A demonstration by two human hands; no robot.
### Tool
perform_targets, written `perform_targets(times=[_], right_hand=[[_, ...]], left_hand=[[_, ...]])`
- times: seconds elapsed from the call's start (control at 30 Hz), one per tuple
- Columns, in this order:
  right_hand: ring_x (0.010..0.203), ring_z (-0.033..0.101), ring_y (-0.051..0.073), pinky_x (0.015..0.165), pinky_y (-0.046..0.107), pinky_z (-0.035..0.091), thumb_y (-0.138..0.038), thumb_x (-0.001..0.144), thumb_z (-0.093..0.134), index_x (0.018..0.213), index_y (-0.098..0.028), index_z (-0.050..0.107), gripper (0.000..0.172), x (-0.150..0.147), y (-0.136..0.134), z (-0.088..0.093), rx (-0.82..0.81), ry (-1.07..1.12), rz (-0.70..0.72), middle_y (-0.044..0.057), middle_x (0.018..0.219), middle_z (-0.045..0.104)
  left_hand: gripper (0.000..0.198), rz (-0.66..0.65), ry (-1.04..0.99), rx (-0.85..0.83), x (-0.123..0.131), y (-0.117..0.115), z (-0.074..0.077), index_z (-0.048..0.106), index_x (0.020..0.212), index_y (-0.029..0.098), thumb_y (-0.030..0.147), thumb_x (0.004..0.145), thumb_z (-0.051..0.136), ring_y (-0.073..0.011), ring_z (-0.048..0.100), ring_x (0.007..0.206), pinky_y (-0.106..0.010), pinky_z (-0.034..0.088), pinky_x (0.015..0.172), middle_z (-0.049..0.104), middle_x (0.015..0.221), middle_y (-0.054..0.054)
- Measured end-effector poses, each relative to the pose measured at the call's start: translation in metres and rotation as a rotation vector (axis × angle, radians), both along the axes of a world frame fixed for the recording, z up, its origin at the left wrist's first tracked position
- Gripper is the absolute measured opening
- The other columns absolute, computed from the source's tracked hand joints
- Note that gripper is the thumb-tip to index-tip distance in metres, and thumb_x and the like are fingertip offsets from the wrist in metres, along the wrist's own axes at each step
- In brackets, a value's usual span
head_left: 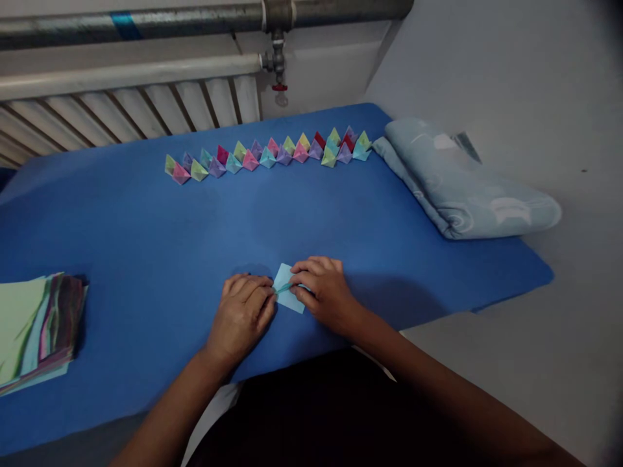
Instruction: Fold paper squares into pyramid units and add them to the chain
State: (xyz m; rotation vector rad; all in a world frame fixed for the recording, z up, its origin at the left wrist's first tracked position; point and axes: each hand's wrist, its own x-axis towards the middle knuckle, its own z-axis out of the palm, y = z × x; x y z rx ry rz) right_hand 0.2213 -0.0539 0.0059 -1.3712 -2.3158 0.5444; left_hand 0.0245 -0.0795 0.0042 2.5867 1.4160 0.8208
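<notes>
- Head view, nearest the camera: dark clothing (311, 415) of the person, at the near edge of the blue table (146, 233).
- Light-blue paper (291, 299): small, folded, pale and flat-sided, with a crease running across its middle; it lies at the near centre of the table, between the hands, its far and near corners showing and its right part hidden by fingers.
- Edges and room: a broad stretch of blue separates the paper from the row of folded paper pieces (267, 157) along the far side; the stack of coloured sheets (24, 324) lies well apart at left, the folded blanket (462, 188) at far right. Beyond the far edge stands the radiator (146, 110).
- Left hand (242, 314): palm down, fingers bent together, gripping the paper's left corner.
- Right hand (327, 292): fingers curled leftward, gripping the paper's right part; both forearms reach in from the near side.
</notes>
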Motion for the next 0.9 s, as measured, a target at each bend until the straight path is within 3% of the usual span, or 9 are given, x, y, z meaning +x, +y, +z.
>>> perform_targets(times=[0.43, 0.9], right_hand=[[0.107, 0.053, 0.023, 0.09, 0.04, 0.032, -0.028, 0.088, 0.061, 0.084, -0.022, 0.069, 0.01, -0.01, -0.001, 0.002, -0.05, 0.053, -0.128, 0.003, 0.114, 0.068], [0.106, 0.054, 0.023, 0.089, 0.04, 0.033, -0.026, 0.088, 0.06, 0.081, -0.02, 0.066, 0.011, -0.015, 0.0, 0.005, -0.05, 0.05, -0.155, 0.006, 0.115, 0.067]], left_hand=[[0.012, 0.141, -0.09, -0.149, 0.003, -0.001, -0.002, 0.062, 0.085, 0.02, 0.021, 0.091, 0.051, -0.022, 0.059, 0.095, -0.044, 0.042, 0.088, 0.068, 0.099, -0.005], [0.017, 0.237, -0.094, -0.157, 0.008, 0.0, -0.003, 0.063, 0.08, 0.02, 0.028, 0.091, 0.053, -0.0236, 0.058, 0.094, -0.044, 0.043, 0.084, 0.067, 0.099, -0.007]])
